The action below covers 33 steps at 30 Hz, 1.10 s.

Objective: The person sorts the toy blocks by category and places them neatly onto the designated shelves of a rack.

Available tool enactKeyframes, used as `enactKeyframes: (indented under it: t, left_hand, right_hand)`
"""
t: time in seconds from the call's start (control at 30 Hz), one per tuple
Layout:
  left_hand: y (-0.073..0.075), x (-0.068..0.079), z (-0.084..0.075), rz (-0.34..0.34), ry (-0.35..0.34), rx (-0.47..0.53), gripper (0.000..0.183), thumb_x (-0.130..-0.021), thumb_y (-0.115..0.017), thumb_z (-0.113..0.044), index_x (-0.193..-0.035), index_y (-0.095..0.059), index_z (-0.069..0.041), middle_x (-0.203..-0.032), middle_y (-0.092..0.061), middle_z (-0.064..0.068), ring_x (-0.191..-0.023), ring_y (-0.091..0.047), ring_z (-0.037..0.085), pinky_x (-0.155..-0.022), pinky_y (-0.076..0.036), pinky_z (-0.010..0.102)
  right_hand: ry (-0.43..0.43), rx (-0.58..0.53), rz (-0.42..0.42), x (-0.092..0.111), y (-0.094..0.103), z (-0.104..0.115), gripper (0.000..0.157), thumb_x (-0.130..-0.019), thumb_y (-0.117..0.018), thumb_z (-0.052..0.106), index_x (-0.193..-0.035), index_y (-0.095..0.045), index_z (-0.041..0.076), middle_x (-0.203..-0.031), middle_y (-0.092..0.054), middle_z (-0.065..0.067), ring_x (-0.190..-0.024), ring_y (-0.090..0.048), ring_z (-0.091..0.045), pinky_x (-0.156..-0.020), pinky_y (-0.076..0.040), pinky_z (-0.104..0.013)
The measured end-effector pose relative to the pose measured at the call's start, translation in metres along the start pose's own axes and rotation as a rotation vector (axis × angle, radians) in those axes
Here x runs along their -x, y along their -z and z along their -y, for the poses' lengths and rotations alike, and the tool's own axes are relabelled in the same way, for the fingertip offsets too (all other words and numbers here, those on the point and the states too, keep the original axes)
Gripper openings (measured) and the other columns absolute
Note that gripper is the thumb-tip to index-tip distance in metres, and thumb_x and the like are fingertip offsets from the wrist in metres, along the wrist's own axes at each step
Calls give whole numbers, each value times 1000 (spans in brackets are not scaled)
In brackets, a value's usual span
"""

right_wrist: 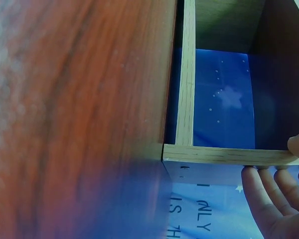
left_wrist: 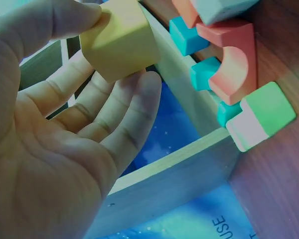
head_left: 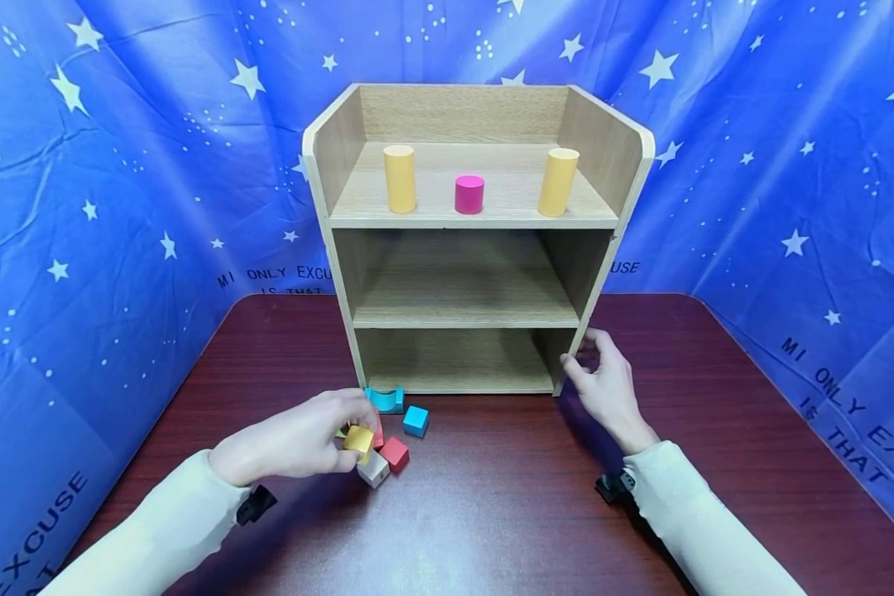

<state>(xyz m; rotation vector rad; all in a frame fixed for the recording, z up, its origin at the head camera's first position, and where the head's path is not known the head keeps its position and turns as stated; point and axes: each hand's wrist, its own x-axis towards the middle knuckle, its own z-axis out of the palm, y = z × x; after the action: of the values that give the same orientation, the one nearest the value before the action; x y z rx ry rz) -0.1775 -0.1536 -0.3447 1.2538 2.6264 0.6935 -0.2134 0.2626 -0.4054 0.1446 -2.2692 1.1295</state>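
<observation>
Between thumb and fingers, my left hand [head_left: 298, 439] pinches a yellow cube block [head_left: 358, 440], held over a small group of toy blocks. A white block [head_left: 373, 469], a red cube [head_left: 395, 454], a blue cube [head_left: 415, 421] and a blue arch block [head_left: 387, 401] lie about it. The left wrist view also shows a red arch block [left_wrist: 246, 69] and a green block [left_wrist: 274, 108]. My right hand [head_left: 607, 389] grips the lower right side panel of a wooden shelf [head_left: 465, 114], thumb on the inner side and fingers on the outer, as the right wrist view shows.
On the shelf's top board stand two tall yellow cylinders [head_left: 400, 180] [head_left: 558, 183] with a short pink cylinder [head_left: 469, 194] between them. The shelf stands at the back of a dark red wooden table [head_left: 492, 513]. A blue star-printed curtain [head_left: 134, 165] surrounds the table.
</observation>
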Motion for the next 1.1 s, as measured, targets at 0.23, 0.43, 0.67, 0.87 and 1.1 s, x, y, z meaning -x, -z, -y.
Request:
enactKeyframes:
  t: [0.23,0.43,0.67,0.87,1.1]
  left_hand:
    - [3,-10,-3,-64,-35,-49,21,-74,-71,-11,-92,-64,-21,-88,-53,-12,-81,-50,9,-67,-44,23]
    - [3,-16,-7,-110,-78,-47,21,-73,-71,-13,-91,-63,-18,-84,-51,-9,-75,-51,14,-63,-42,22]
    - [5,-26,-11,-124,-102,-17,22,-74,-69,-11,-93,-62,-18,-90,-52,-10,-75,-50,9,-62,-43,22]
    - [10,-37,-15,-136,-114,-16,22,-76,-69,-14,-96,-63,-18,-91,-52,-11,-79,-50,7,-67,-44,23]
    - [14,-51,-20,-190,-150,-5,24,-77,-70,-16,-100,-62,-18,-93,-52,-10,-78,-51,7,-67,-46,23]
  right_hand:
    - [-4,-1,-1,0,0,1,36,-82,-69,4,-115,-55,1,-97,-64,-12,-87,-64,-23,-66,-46,-9]
    - [-9,11,1,0,-1,1,36,-82,-69,6,-116,-55,2,-97,-64,-10,-87,-64,-22,-67,-46,-11]
    - [-2,1,6,0,-1,2,36,-83,-69,6,-116,-55,3,-98,-64,-11,-87,-64,-23,-67,-48,-14]
    - [-2,-7,0,0,0,0,36,-82,-69,4,-115,-55,1,-97,-65,-13,-86,-64,-24,-66,-46,-10]
    - [-8,4,-2,0,0,0,36,-83,-69,5,-115,-55,2,-97,-64,-11,-86,-64,-23,-67,-46,-11]
